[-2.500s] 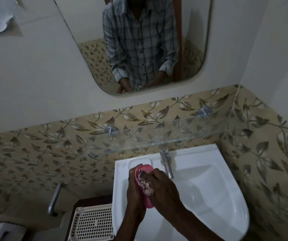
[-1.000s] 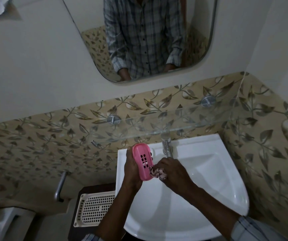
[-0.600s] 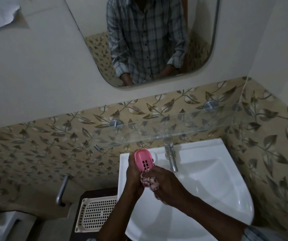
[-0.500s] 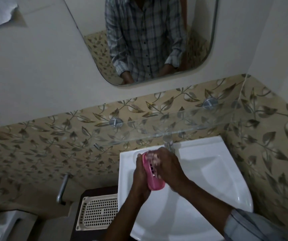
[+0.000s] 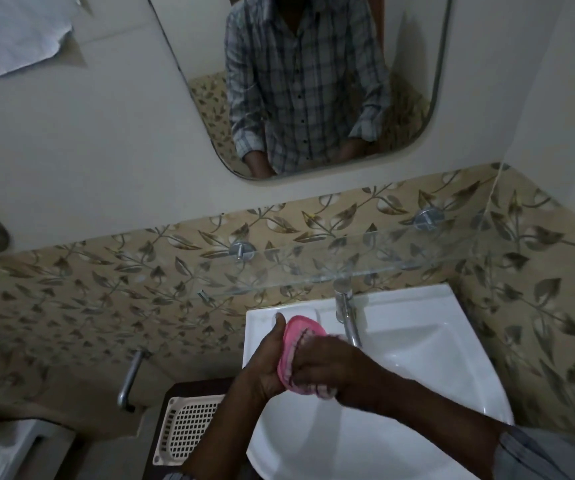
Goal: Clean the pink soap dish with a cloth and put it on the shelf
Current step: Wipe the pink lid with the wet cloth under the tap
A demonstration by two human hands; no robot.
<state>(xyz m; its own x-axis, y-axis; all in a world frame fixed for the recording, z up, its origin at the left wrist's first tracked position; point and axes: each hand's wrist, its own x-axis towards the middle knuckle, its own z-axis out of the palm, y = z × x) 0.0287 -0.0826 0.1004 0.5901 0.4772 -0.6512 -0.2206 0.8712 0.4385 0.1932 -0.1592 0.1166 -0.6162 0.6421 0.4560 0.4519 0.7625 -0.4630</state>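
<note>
My left hand (image 5: 265, 362) grips the pink soap dish (image 5: 294, 336) upright on its edge above the left part of the white sink (image 5: 435, 344). My right hand (image 5: 334, 367) holds a small patterned cloth (image 5: 324, 393) pressed against the dish's open side; most of the cloth is hidden by my fingers. The glass shelf (image 5: 365, 261) runs along the tiled wall just above the sink, with nothing on it.
A metal tap (image 5: 346, 318) stands right behind my hands. A cream perforated basket (image 5: 189, 431) sits on a dark stand left of the sink, with a metal handle (image 5: 130, 379) on the wall beside it. A mirror (image 5: 300, 84) hangs above.
The dish has turned from showing its slotted bottom to facing its open side to my right hand. My right hand has come down along the dish with the cloth.
</note>
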